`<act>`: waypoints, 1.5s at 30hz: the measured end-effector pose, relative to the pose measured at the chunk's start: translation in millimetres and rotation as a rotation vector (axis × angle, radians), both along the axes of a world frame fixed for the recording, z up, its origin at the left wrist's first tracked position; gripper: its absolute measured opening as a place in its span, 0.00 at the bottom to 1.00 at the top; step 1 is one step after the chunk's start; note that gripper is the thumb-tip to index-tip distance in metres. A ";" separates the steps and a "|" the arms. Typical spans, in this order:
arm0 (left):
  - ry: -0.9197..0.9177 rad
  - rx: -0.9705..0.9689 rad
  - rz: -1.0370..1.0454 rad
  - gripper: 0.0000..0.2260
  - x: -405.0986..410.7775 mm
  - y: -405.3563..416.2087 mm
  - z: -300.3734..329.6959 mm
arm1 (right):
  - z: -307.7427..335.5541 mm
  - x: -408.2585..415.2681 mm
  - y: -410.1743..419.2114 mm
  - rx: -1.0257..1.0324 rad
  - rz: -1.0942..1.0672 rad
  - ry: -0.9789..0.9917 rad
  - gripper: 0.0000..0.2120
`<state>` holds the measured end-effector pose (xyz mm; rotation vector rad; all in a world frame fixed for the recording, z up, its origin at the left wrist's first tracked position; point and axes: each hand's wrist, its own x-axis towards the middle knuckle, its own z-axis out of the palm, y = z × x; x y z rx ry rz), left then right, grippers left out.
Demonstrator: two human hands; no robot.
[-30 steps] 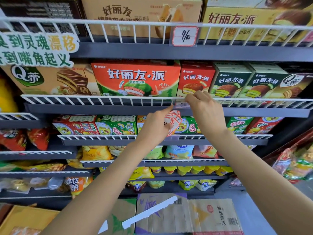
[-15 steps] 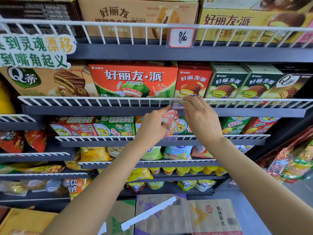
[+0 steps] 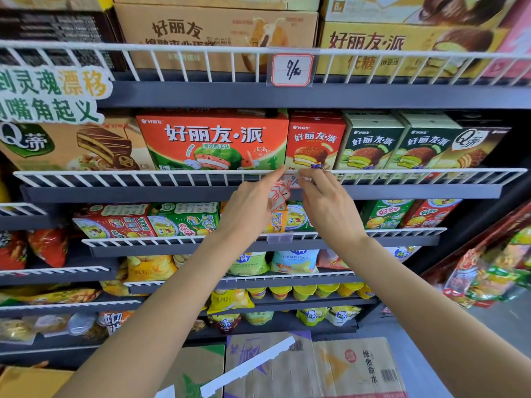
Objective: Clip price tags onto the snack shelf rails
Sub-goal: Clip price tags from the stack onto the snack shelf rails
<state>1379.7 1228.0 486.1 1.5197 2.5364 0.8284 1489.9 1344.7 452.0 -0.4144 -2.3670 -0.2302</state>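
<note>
I hold my left hand (image 3: 247, 208) up by the white rail (image 3: 143, 177) of the snack shelf, with one finger pointing at the wire so I know the spot. Its other fingers curl round a little bunch of spare tags (image 3: 279, 193), so they stay close. My right hand (image 3: 327, 205) pinches one price tag (image 3: 293, 180) right against the rail, because it must clip on there under the red box (image 3: 315, 139).

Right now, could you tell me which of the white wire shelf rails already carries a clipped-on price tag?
The top rail: a red-bordered price tag hangs from it. On the second rail, both hands are fitting one.
</note>
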 end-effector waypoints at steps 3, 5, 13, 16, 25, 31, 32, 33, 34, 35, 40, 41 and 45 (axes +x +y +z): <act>-0.015 0.000 -0.009 0.33 -2.4 0.4 -3.7 | -2.4 4.0 -1.9 0.007 -0.013 -0.039 0.19; -0.026 -0.021 -0.019 0.34 -3.1 -0.8 -3.7 | -5.2 7.4 -3.8 0.014 -0.039 -0.092 0.23; -0.118 0.027 -0.071 0.33 -6.2 -2.4 -5.1 | -3.0 13.6 -7.6 -0.039 -0.060 -0.167 0.29; -0.175 0.058 -0.080 0.32 -2.3 -2.8 -6.2 | 1.1 10.4 -7.3 -0.156 -0.020 -0.110 0.25; -0.430 0.244 0.054 0.29 3.6 0.3 -3.8 | 23.9 5.8 -7.5 -0.334 0.033 -0.060 0.16; -0.934 0.402 0.130 0.10 10.5 -9.1 -7.8 | 33.1 11.4 -25.4 -0.697 0.039 0.127 0.10; -0.976 0.406 0.123 0.09 11.4 -11.1 -9.7 | 33.9 12.5 -29.9 -0.784 0.042 0.121 0.08; -0.986 0.415 0.106 0.08 12.5 -13.0 -11.4 | 34.0 13.4 -34.6 -0.881 0.047 0.106 0.06; -0.945 0.419 0.088 0.08 14.0 -15.3 -13.1 | 33.2 13.6 -39.0 -0.972 0.048 0.099 0.06; -0.869 0.418 0.070 0.07 16.1 -17.5 -14.0 | 31.5 13.2 -42.5 -1.043 0.038 0.103 0.08; -0.474 0.321 0.036 0.13 23.6 -23.3 -28.5 | 20.8 8.7 -47.2 -1.160 -0.071 0.082 0.15; -0.432 0.292 0.029 0.15 23.2 -24.7 -32.2 | 17.8 8.0 -47.2 -1.172 -0.074 0.066 0.15; -0.554 0.247 -0.058 0.13 20.5 -34.2 -40.4 | 4.4 7.5 -47.0 -1.243 -0.056 0.079 0.14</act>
